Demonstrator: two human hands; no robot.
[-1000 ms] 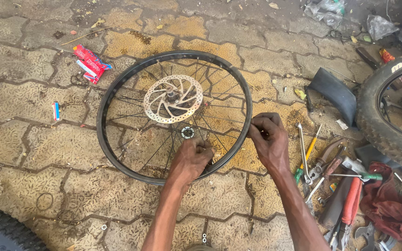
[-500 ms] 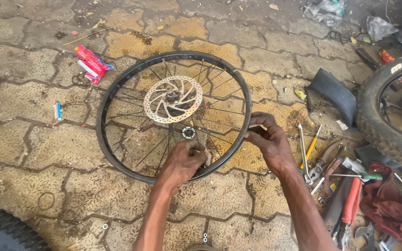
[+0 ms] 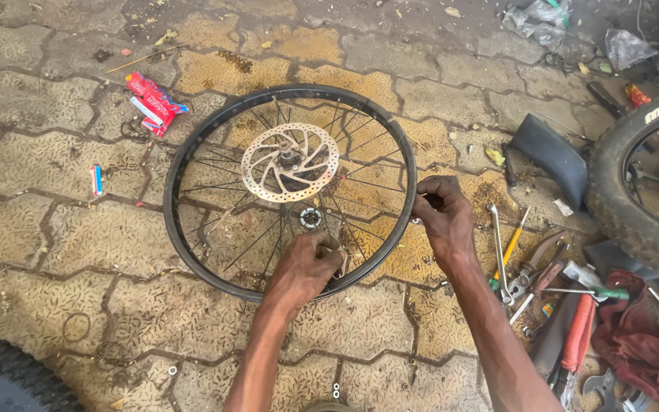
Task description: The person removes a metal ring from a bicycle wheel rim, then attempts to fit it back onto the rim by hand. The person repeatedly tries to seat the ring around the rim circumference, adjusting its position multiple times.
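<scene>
A black spoked bicycle wheel rim (image 3: 192,145) lies flat on the paved ground, with a silver brake disc (image 3: 290,162) at its hub. My left hand (image 3: 306,265) rests inside the rim at its near edge, fingers curled among the spokes; what it grips is hidden. My right hand (image 3: 442,217) grips the rim's right edge, with a small dark tool or part between its fingers.
Tools lie in a pile at the right: spanners (image 3: 499,244), a yellow-handled screwdriver (image 3: 512,244), red-handled pliers (image 3: 577,339) and a red rag (image 3: 638,343). A tyred wheel (image 3: 623,191) stands at the right edge, another tyre (image 3: 1,378) at bottom left. A red packet (image 3: 152,101) lies beyond the rim.
My right hand has slid slightly along the rim's right edge. My left hand stays among the near spokes. The wheel has barely shifted.
</scene>
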